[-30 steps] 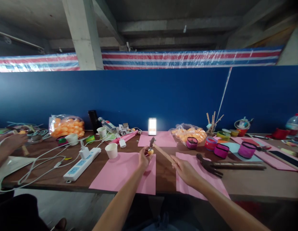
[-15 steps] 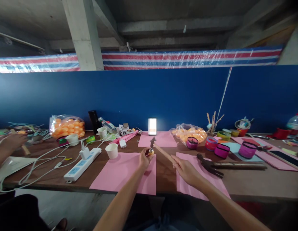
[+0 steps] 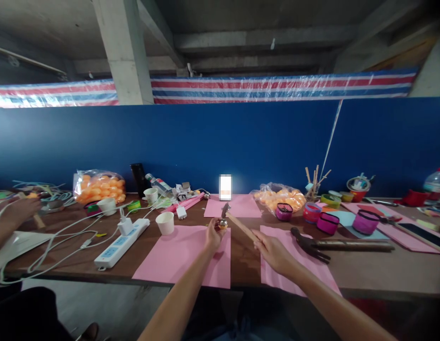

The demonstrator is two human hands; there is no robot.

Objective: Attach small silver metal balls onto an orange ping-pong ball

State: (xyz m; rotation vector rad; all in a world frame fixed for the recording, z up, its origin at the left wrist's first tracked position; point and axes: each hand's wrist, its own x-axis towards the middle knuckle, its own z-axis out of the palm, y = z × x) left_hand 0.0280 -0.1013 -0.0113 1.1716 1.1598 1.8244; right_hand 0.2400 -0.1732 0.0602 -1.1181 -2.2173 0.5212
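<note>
My left hand (image 3: 214, 235) is closed, fingertips pinching a small shiny silver ball (image 3: 223, 223) with yellowish-orange on its lower part. My right hand (image 3: 271, 250) wraps round the wooden handle of a small hammer (image 3: 243, 226). The dark hammer head is just above the ball; whether they touch I cannot tell. Under my left hand lies a pink sheet (image 3: 177, 255), and a second pink sheet (image 3: 277, 274) is beneath my right forearm. A larger claw hammer (image 3: 347, 244) rests to the right of my right hand.
A paper cup (image 3: 165, 222) and a white power strip (image 3: 122, 244) with cables stand left. Behind are bags of orange balls (image 3: 101, 188) and a phone with a bright screen (image 3: 225, 187). Purple containers (image 3: 365, 221) are on the right. Another person's hand (image 3: 19, 210) works at far left.
The small hammer's head has shifted very slightly beside the ball. My left hand keeps its hold, and the things on the table stay put.
</note>
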